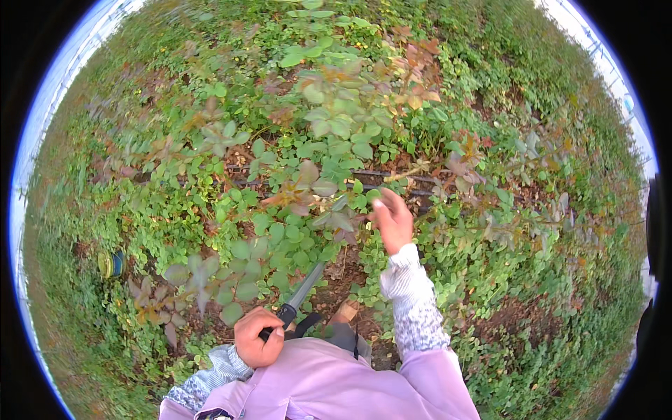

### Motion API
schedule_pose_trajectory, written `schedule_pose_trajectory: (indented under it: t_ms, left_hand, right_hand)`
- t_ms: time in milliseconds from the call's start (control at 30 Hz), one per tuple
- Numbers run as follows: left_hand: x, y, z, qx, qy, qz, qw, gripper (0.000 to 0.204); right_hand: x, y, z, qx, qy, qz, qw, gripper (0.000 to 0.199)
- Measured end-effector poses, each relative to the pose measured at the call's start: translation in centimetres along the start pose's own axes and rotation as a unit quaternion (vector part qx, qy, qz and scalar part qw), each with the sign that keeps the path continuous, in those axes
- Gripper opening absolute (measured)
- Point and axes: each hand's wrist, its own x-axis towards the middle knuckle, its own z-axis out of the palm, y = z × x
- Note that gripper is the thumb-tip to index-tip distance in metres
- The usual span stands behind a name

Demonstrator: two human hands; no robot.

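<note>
My left hand [258,337] is closed around the black handle [283,316] of a long tool, low in front of my body. The tool's straight grey shaft or blade [308,285] slants up and away to the right, its far end lost among leaves. Farther forward, my right hand [393,222] reaches into the plants with fingers bent and fingertips close together. A small green leaf [374,195] is right at those fingertips; whether anything is pinched there is hidden. Just left of this hand stands a leafy stem with green and reddish-purple leaves [301,192].
Dark thin pipes [409,179] run across the soil beyond my right hand. A yellow-green and blue spool-like object [110,264] lies among plants at left. Dense low foliage surrounds me, with taller reddish shoots [420,73] ahead. My shoe [345,311] shows on brown soil.
</note>
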Motion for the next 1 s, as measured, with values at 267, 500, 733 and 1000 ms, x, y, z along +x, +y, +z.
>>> schedule_pose_trajectory:
  t_ms: [267,500,733,1000]
  left_hand:
    - [-1.4,-0.7,-0.6,-0.009,0.038,-0.023,0.999,0.008]
    - [-2.7,-0.5,-0.5,-0.011,0.038,-0.037,0.999,0.008]
    - [-2.7,-0.4,0.1,-0.013,0.02,-0.057,0.998,0.009]
    - [-2.3,0.2,1.6,-0.004,0.022,-0.037,0.999,0.008]
  right_hand:
    - [3.6,4.4,5.3,-0.317,-0.006,-0.138,0.938,0.021]
    - [5.0,6.4,2.3,-0.307,0.097,0.05,0.945,0.034]
    - [-1.4,9.5,-5.4,0.069,0.202,0.203,0.956,0.027]
    - [-5.6,11.5,-14.8,0.039,0.316,0.159,0.934,0.019]
